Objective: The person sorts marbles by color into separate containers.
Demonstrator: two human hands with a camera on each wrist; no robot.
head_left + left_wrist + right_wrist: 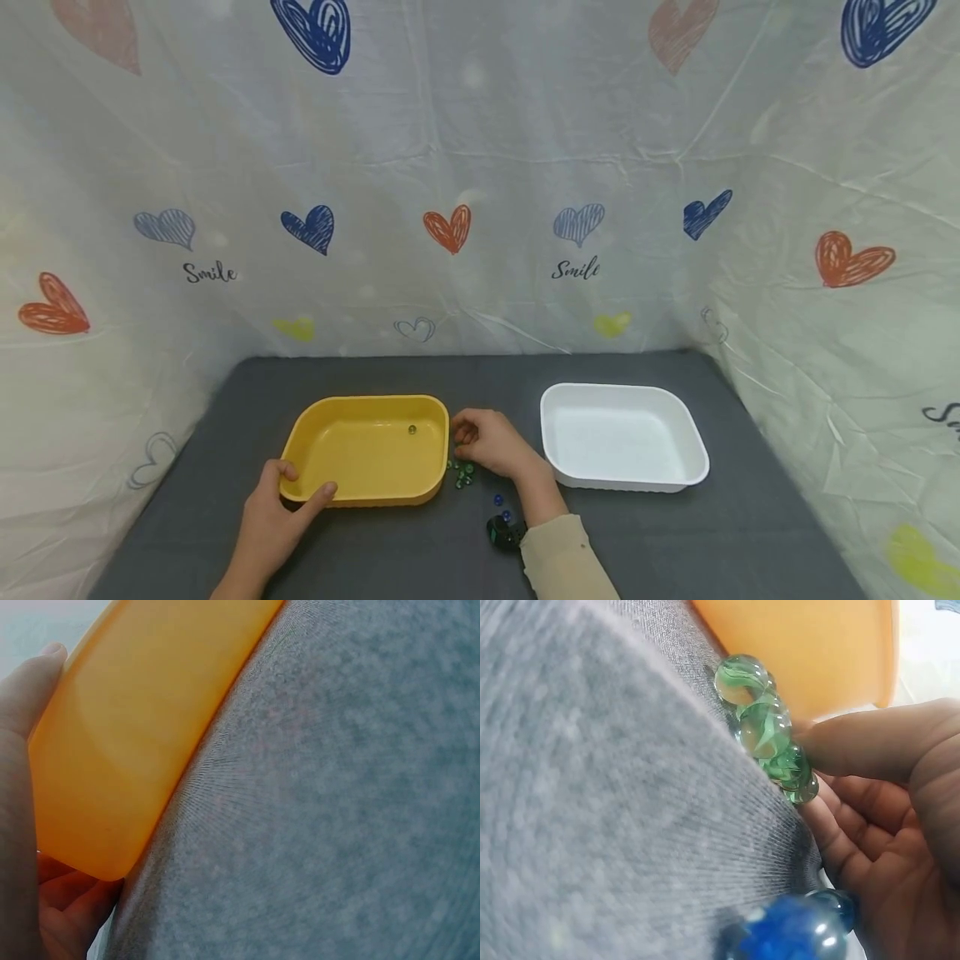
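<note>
In the head view my left hand (266, 521) grips the near left corner of a yellow tray (367, 498), its thumb over the near rim. The left wrist view shows the tray's orange-yellow wall (142, 727) between thumb and fingers. One small marble (412, 430) lies inside the tray. My right hand (491, 440) is beside the tray's right wall, fingers bent, next to a cluster of green marbles (464, 473). In the right wrist view the thumb reaches behind the green swirled marbles (765, 731); its tip is hidden, so a hold on one cannot be confirmed.
Blue marbles (506, 516) lie near the right wrist, beside a dark wrist-worn device (502, 533). To the right stands a white tray (626, 483) on the dark grey cloth (405, 554). A curtain with printed hearts (495, 125) hangs behind.
</note>
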